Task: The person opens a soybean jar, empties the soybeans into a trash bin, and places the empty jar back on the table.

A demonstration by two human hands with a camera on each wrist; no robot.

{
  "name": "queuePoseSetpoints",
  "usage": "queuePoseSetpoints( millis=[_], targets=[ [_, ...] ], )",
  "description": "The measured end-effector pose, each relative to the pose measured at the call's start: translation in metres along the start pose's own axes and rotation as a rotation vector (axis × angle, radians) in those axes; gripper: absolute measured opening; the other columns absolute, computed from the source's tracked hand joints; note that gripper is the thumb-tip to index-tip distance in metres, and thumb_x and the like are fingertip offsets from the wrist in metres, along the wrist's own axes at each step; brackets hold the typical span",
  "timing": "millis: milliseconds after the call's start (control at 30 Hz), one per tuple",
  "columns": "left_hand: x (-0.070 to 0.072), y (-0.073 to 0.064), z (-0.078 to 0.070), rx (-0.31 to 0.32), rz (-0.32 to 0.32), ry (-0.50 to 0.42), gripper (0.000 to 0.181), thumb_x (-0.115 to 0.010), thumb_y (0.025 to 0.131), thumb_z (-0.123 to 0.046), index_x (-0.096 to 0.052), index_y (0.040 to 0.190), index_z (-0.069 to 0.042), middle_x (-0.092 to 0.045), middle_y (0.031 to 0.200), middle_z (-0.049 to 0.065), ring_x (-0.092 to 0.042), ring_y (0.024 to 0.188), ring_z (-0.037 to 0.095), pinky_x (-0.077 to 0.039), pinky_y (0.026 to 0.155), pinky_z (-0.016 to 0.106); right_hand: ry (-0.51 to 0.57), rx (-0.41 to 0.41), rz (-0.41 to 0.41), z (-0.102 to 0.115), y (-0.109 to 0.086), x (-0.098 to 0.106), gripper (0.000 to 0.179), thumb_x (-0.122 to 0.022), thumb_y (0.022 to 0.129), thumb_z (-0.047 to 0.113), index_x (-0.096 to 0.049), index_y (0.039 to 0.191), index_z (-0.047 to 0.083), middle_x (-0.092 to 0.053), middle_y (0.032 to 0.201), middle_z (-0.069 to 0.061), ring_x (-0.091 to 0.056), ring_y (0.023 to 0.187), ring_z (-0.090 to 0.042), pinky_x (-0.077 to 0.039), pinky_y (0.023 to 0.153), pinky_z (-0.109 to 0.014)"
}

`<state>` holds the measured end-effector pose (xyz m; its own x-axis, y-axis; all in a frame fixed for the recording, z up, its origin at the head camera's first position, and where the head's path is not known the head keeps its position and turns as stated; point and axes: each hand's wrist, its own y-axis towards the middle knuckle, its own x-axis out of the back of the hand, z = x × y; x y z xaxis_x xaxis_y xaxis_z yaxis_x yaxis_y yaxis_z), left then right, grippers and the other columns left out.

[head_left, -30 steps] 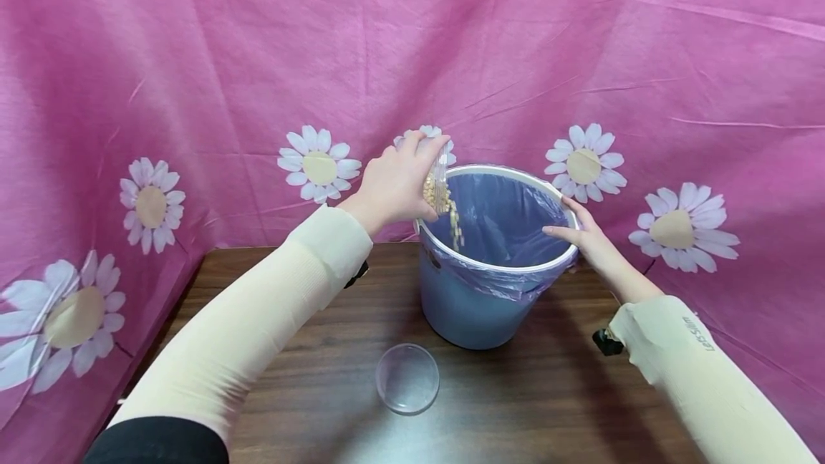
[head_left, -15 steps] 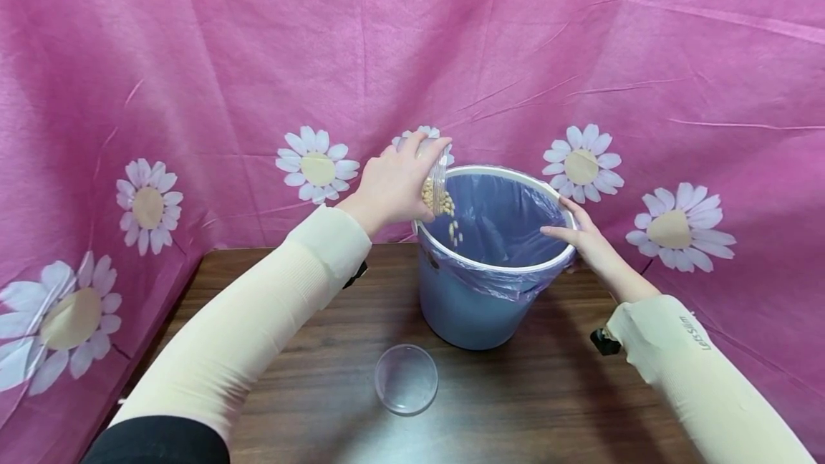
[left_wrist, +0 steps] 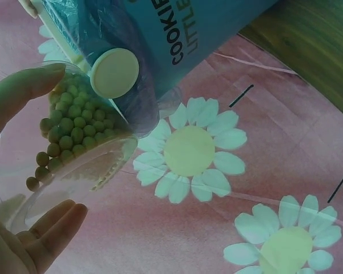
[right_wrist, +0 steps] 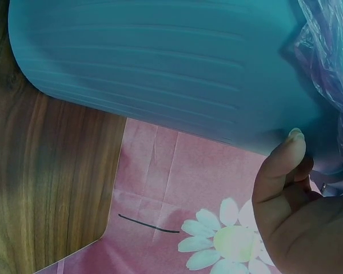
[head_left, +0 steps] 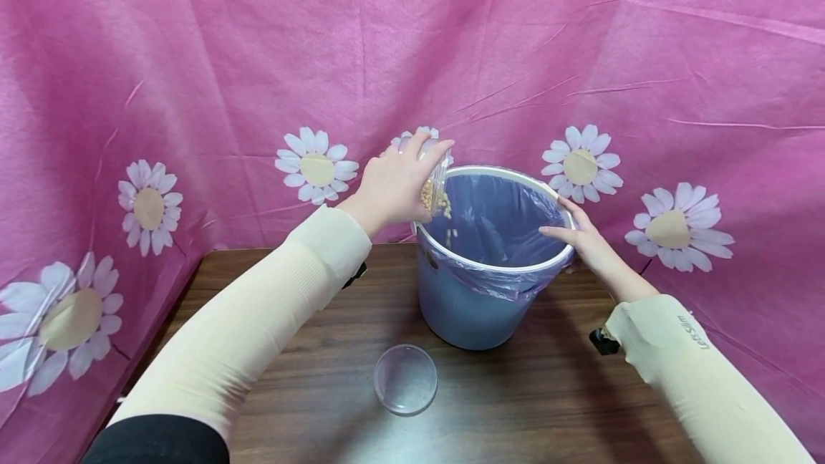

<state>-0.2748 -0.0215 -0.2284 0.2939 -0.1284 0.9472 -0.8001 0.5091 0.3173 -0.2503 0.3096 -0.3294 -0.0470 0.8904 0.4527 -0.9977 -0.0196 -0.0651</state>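
My left hand (head_left: 394,181) grips a clear plastic jar (head_left: 442,169), tilted with its mouth over the left side of a blue trash can (head_left: 470,317). In the left wrist view, round yellowish soybeans (left_wrist: 77,123) lie heaped inside the jar, between thumb and fingers. A few beans drop into the can, which has a translucent purple bag (head_left: 496,213) folded under its white rim (head_left: 515,266). On the opposite side, my right hand (head_left: 591,243) holds the can by its rim, one digit reaching over the inside. The can leans slightly; its bottom inside is hidden.
A round clear lid (head_left: 406,379) lies on the brown wooden table (head_left: 309,378), in front of the can. Pink cloth (head_left: 387,41) with white daisies hangs close behind the table and along both sides.
Beans keep falling from the jar, and the stream has thinned to a few. Fewer beans show at the jar's mouth. Both hands stay nearly in place.
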Motion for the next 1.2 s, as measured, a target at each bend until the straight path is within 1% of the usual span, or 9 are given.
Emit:
queuePoseSetpoints(
  millis=[67,233,333,433,700,900,967,1100,1200],
  targets=[
    [0.0,0.0002,0.0003,-0.006,-0.005,0.006,0.11,-0.088,0.064,-0.042,-0.026,0.155,-0.032,-0.029,0.159,0.005,-0.041,0.138,0.034,-0.055,0.084,0.054,-0.003,-0.001,-0.001,-0.0004,0.0001,-0.0001,0.091,-0.061,0.094,0.03,0.0,0.16,0.017,-0.001,0.162,-0.025,-0.054,0.077,-0.013,-0.053,0.049,-0.037],
    [-0.0001,0.0,0.0001,-0.027,-0.019,0.022,0.107,-0.086,0.066,-0.04,-0.026,0.154,-0.032,-0.029,0.158,0.005,-0.04,0.138,0.035,-0.055,0.084,0.053,-0.009,-0.006,-0.006,-0.0008,-0.0002,-0.0002,0.092,-0.062,0.093,0.031,0.0,0.16,0.017,-0.005,0.16,-0.027,-0.055,0.07,-0.012,-0.053,0.049,-0.035],
    [-0.0006,-0.0003,0.0001,-0.044,-0.023,0.038,0.105,-0.085,0.068,-0.04,-0.026,0.154,-0.032,-0.028,0.159,0.006,-0.039,0.139,0.036,-0.056,0.085,0.053,-0.006,-0.009,-0.003,-0.0005,-0.0004,-0.0003,0.092,-0.062,0.093,0.031,0.0,0.16,0.018,-0.005,0.16,-0.027,-0.055,0.069,-0.012,-0.053,0.049,-0.035],
    [-0.0011,-0.0006,0.0001,-0.056,-0.025,0.048,0.103,-0.084,0.069,-0.041,-0.026,0.154,-0.031,-0.028,0.159,0.007,-0.038,0.14,0.038,-0.055,0.087,0.054,-0.002,-0.011,0.0,0.0001,-0.0008,-0.0005,0.092,-0.061,0.094,0.031,0.001,0.16,0.018,-0.002,0.161,-0.025,-0.054,0.074,-0.012,-0.053,0.05,-0.036],
    [-0.0016,-0.0025,-0.0002,-0.075,-0.043,0.061,0.101,-0.083,0.07,-0.039,-0.027,0.154,-0.031,-0.029,0.159,0.008,-0.038,0.14,0.039,-0.055,0.088,0.054,-0.008,-0.003,-0.009,0.0013,-0.0017,-0.001,0.092,-0.062,0.094,0.03,0.0,0.16,0.017,-0.002,0.162,-0.025,-0.054,0.07,-0.01,-0.052,0.048,-0.036],
    [-0.0016,-0.0031,-0.0008,-0.084,-0.057,0.059,0.101,-0.084,0.07,-0.037,-0.028,0.154,-0.03,-0.03,0.158,0.009,-0.039,0.139,0.039,-0.056,0.086,0.054,-0.014,-0.004,-0.014,0.0021,-0.0025,-0.0016,0.092,-0.062,0.093,0.031,-0.001,0.16,0.016,-0.001,0.162,-0.025,-0.053,0.078,-0.015,-0.053,0.05,-0.038],
    [-0.0014,-0.0031,-0.001,-0.085,-0.059,0.061,0.101,-0.084,0.069,-0.037,-0.028,0.154,-0.03,-0.03,0.158,0.009,-0.04,0.138,0.039,-0.056,0.085,0.054,-0.014,-0.002,-0.015,0.0024,-0.0028,-0.0017,0.092,-0.062,0.093,0.031,-0.001,0.16,0.016,0.0,0.162,-0.024,-0.052,0.079,-0.015,-0.054,0.05,-0.039],
    [-0.0021,-0.0027,-0.0008,-0.096,-0.071,0.064,0.101,-0.085,0.069,-0.036,-0.029,0.153,-0.03,-0.03,0.158,0.009,-0.042,0.136,0.04,-0.056,0.082,0.053,-0.015,-0.004,-0.014,0.0025,-0.0029,-0.0016,0.092,-0.062,0.093,0.031,0.0,0.16,0.016,-0.001,0.162,-0.025,-0.053,0.07,-0.014,-0.053,0.048,-0.037],
    [-0.0033,-0.0022,-0.0004,-0.11,-0.087,0.066,0.099,-0.085,0.07,-0.035,-0.03,0.153,-0.031,-0.031,0.157,0.009,-0.045,0.133,0.041,-0.057,0.08,0.052,-0.018,-0.005,-0.014,0.002,-0.0025,-0.001,0.093,-0.062,0.093,0.031,0.0,0.16,0.016,-0.001,0.162,-0.026,-0.053,0.069,-0.013,-0.053,0.048,-0.036]
  ],
)
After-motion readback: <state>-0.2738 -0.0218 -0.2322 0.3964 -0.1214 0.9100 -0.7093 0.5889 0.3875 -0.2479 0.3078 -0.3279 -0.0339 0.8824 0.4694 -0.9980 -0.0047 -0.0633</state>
